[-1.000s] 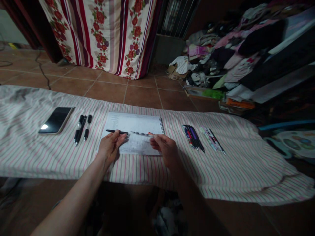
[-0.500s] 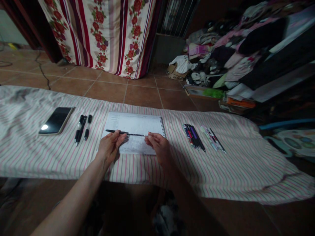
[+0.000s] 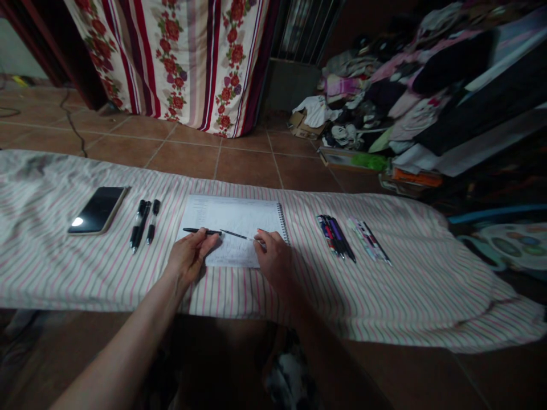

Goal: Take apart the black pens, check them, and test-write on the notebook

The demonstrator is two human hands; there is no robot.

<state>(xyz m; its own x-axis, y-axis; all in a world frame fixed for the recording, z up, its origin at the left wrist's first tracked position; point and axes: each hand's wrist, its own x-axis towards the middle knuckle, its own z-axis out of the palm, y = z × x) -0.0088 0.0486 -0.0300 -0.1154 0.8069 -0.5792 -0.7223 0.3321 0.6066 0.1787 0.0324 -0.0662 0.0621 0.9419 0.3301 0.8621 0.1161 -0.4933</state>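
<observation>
My left hand point(image 3: 190, 253) pinches a black pen barrel point(image 3: 198, 230) above the left part of a spiral notebook point(image 3: 239, 208). Between the fingers of my right hand point(image 3: 273, 253) is a thin dark pen refill point(image 3: 235, 234), its free end pointing left toward the barrel. Barrel and refill are apart by a small gap. The notebook lies open at a written page, spiral on the right. Left of it, several black pens point(image 3: 140, 225) lie side by side. To the right are a bunch of dark and purple pens point(image 3: 337, 236) and a smaller group of light pens point(image 3: 371, 240).
A phone point(image 3: 99, 209) lies on the striped cloth point(image 3: 405, 273) at the left. Beyond the table hangs a flowered curtain point(image 3: 192, 62). Clothes point(image 3: 393, 85) are heaped at the back right, and a blue chair point(image 3: 491, 250) stands by the right edge.
The refill has come out of the pen barrel and is now separate and tilted. My right hand has shifted slightly down, while my left hand stays nearly in place.
</observation>
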